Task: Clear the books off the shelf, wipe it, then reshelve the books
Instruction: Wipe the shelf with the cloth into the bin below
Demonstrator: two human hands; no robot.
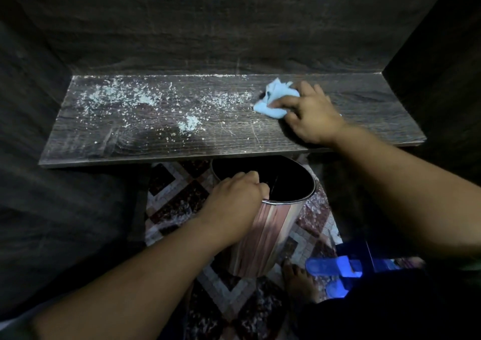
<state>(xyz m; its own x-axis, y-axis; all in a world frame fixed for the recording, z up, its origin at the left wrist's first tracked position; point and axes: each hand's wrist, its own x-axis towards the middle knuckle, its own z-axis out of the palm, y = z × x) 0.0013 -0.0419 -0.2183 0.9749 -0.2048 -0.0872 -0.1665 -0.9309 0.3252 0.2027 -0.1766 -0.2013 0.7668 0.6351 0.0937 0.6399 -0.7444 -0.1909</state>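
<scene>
I'm pressing a blue cloth (277, 100) onto the dusty shelf (156, 136) with my right hand (309, 115); my left hand (234, 196) is gripping the bin (270, 222) rim below.

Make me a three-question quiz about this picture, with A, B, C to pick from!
1. Where is the bin? A in a cupboard B below the shelf's front edge C on a chair
2. What colour is the cloth? A light blue B red C yellow
3. What is the left hand doing? A lying flat B holding a book C gripping the bin's rim
Answers: 1 B, its mouth sits under the edge; 2 A, pale blue in the right hand; 3 C, it curls over the rim.
</scene>
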